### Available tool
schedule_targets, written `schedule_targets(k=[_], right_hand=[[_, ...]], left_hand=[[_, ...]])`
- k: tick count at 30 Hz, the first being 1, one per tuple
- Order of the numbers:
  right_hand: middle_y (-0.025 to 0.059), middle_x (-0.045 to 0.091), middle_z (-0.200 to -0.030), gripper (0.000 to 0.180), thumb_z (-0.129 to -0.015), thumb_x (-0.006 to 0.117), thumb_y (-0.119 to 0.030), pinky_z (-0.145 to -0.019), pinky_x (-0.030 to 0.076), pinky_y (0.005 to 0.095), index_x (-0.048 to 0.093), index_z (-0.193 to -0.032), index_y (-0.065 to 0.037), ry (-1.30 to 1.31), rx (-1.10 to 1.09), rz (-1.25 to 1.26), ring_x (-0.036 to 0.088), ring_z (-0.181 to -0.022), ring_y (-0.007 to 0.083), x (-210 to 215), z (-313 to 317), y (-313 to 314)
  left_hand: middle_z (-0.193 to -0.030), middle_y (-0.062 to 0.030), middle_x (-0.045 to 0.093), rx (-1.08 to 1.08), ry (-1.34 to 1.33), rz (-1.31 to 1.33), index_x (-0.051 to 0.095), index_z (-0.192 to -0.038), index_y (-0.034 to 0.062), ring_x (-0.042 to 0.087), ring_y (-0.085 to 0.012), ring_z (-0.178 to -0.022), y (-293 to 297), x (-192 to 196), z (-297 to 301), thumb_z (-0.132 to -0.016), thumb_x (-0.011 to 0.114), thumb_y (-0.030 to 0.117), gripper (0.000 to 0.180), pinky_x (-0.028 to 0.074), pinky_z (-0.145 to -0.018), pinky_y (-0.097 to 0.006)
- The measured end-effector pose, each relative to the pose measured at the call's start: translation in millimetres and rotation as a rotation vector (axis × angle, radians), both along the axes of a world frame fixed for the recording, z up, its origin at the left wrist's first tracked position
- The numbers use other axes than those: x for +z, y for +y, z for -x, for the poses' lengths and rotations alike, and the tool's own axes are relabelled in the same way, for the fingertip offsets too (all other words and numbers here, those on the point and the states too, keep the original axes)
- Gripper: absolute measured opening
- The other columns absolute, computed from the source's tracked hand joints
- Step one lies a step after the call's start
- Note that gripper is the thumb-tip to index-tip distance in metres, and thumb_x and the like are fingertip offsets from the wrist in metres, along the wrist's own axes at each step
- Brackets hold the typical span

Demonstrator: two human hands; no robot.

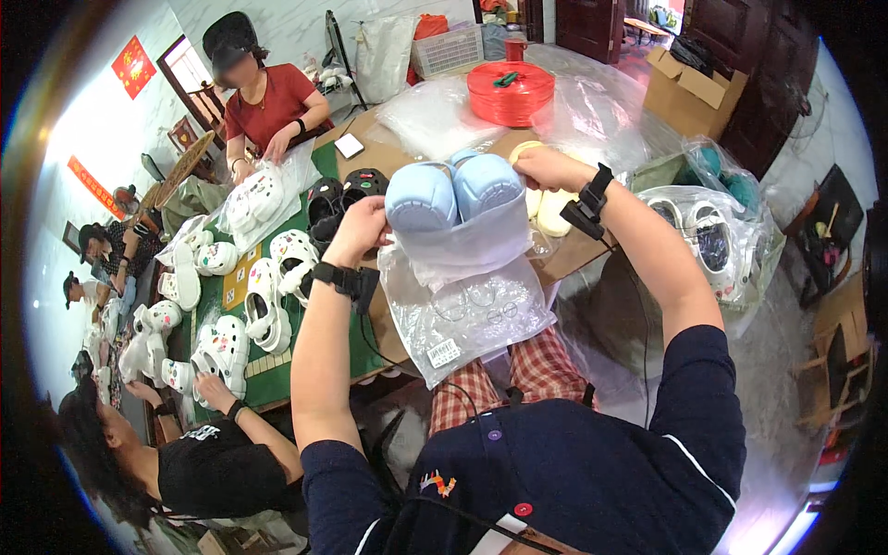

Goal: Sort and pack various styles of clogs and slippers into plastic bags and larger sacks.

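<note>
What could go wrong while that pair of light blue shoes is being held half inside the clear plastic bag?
1. The light blue shoes stick out of the clear plastic bag, gripped only at the sides by the left hand and right hand; one might slip out.
2. The thin bag could tear where the shoes stretch its mouth.
3. The bag hangs over the table edge above the lap, so a dropped shoe would likely fall to the floor.
</note>
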State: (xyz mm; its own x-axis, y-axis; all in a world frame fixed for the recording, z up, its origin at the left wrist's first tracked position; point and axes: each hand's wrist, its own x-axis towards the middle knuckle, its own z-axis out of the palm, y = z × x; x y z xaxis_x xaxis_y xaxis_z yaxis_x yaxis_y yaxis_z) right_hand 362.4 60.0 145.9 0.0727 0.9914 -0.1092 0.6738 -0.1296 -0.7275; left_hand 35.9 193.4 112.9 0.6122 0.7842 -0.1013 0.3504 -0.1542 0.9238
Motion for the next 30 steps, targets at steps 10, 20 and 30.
schedule_targets(k=[10, 20, 30], right_hand=[[-0.0005, 0.048, -0.062, 0.028, -0.089, 0.048, -0.027, -0.043, 0.031, 0.0269, 0.053, -0.07, -0.007, -0.41, 0.193, -0.725, 0.044, -0.052, 0.0095, 67.7, -30.9, 13.5], [0.0102, 0.051, -0.073, 0.009, -0.08, 0.051, -0.01, -0.056, 0.042, 0.0321, 0.054, -0.077, -0.001, -0.616, 0.08, -0.709, 0.052, -0.065, 0.0223, 130.4, -36.8, 5.1], [0.0016, 0.056, -0.068, 0.029, -0.093, 0.048, -0.028, -0.044, 0.04, 0.0244, 0.056, -0.085, -0.002, -0.008, -0.209, -0.551, 0.053, -0.053, 0.01, 67.6, -20.1, -30.1]], left_hand=[[-0.062, 0.0029, 0.047, -0.014, 0.111, -0.3, 0.056, -0.121, 0.0029, 0.045, -0.0058, -0.049, -18.3, 121.7, -4.0, -0.081, 0.048, 0.01, 0.041, 0.049, -0.049, -0.023], [-0.061, -0.0003, 0.047, 0.068, -0.045, -0.449, 0.036, -0.135, -0.0066, 0.046, -0.0092, -0.049, -13.5, 189.4, -2.3, -0.082, 0.046, 0.006, 0.056, 0.041, -0.045, -0.024], [-0.072, -0.0116, 0.063, 0.175, -0.026, -0.825, 0.047, -0.129, -0.0011, 0.059, -0.0188, -0.054, -48.6, 115.7, 2.6, -0.081, 0.054, 0.007, 0.05, 0.047, -0.051, -0.03]])
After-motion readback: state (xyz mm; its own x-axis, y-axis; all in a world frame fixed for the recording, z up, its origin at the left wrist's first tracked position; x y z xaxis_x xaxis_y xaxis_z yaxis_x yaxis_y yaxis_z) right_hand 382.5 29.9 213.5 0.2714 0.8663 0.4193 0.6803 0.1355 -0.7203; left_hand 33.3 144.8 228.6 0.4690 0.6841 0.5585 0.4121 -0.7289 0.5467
